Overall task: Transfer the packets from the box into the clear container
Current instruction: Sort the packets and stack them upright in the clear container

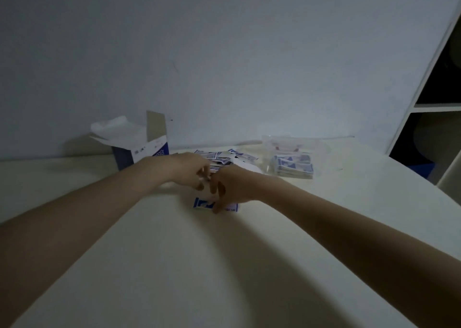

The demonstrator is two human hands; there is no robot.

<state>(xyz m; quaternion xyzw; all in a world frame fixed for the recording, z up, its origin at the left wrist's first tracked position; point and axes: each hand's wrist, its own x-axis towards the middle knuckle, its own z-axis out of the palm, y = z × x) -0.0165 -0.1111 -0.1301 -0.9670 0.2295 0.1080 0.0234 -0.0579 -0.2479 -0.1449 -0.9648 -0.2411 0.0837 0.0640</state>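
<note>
An open blue and white box stands at the back left of the table, flaps up. A loose heap of blue and white packets lies behind my hands. My left hand and my right hand meet at the table's middle, fingers curled round a small stack of packets that rests on the table. The clear container sits to the right and holds a stack of packets.
The cream table stretches toward me with a wide bare surface. A grey wall rises behind it. A white shelf unit with dark compartments stands at the right edge, and something blue sits low beside it.
</note>
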